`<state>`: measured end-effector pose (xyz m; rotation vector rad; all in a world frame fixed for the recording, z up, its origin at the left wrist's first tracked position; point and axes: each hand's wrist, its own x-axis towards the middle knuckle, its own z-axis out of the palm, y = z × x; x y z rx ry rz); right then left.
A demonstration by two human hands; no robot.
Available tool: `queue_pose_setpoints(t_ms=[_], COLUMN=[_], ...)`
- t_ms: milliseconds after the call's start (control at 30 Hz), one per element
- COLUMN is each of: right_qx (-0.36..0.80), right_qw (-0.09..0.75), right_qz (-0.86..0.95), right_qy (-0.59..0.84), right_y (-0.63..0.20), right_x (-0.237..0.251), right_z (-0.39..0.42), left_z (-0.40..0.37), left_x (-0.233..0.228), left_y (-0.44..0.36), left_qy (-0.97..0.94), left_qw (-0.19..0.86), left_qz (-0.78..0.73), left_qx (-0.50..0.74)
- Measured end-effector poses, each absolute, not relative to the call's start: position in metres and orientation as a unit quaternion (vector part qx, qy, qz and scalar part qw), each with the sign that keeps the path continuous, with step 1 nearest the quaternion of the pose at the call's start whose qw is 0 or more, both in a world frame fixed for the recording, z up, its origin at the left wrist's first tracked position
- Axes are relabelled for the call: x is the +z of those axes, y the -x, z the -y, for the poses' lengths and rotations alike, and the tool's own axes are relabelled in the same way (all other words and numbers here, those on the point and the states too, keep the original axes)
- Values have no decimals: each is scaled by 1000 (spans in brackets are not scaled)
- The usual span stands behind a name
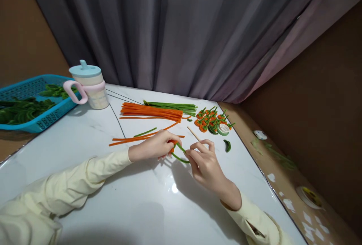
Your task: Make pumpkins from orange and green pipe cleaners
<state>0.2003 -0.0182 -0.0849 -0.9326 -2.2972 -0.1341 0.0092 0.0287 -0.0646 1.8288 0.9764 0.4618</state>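
Observation:
My left hand (160,144) is closed on a small orange pipe-cleaner piece (173,147), mostly covered by its fingers. From that piece a green pipe cleaner (180,158) bends in a loop to my right hand (207,166), whose fingertips pinch it. A thin wooden stick (193,133) also sits in my right hand, its end pointing up and left. Beyond the left hand lie loose orange pipe cleaners (121,141) and a short green one (145,132). Farther back are a thick orange bundle (152,111) and a green bundle (172,105).
Several small orange pieces with green stems (204,122) lie at the back right, beside a roll of tape (223,129) and a dark green curved piece (227,146). A lidded cup (96,96) and a blue basket (42,122) with green pieces stand left. Paper scraps (289,204) litter the floor.

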Motion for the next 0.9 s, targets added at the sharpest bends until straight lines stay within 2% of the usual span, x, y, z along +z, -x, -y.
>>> queue_pose_setpoints(t_ms=[100,200,367,667,900], right_qx=[-61,-135,-232,-144,-110], right_qw=[311,260,192,261,268], right_qz=[875,873,890,903,903], right_qy=[366,389,342,311,316], right_y=[-200,-195,-181,-177,-180], right_x=[-80,-72,-67,-78,-78], right_z=[21,22,18,9,7], left_z=[-28,-27,-24,-25,-27], left_x=[-60,-56,-57,-62,-59], left_y=[-9,-11,-15,-11,-11], left_qy=[-764,-768,-755,-769,-735], left_qw=[459,425,440,433,505], left_qz=[-409,-444,-465,-452,-439], left_qx=[194,179,139,132,108])
